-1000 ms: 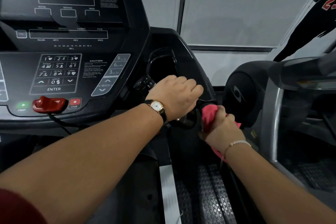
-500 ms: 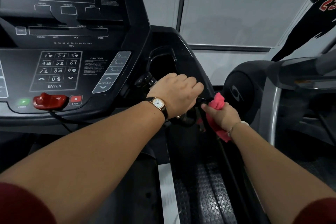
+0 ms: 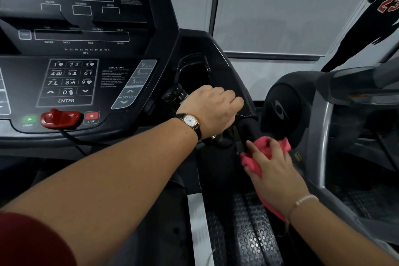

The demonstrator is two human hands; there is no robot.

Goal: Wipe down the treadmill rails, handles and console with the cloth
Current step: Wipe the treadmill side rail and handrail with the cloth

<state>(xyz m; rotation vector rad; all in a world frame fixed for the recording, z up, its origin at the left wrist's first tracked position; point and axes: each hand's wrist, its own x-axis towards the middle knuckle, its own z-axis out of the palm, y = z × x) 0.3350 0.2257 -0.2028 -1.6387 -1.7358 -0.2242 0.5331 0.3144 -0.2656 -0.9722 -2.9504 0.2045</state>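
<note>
Left grip (image 3: 212,110) curled round the black handle (image 3: 224,138) beside the console (image 3: 86,80), pink cloth (image 3: 264,147) bunched in the right grip (image 3: 274,168), held against the dark side rail (image 3: 248,128), just right of the handle.

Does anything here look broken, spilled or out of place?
Nothing stands out. The red safety key sits on the black treadmill console, the left hand grips the black handle, and the right hand holds the pink cloth against the black rail.
</note>
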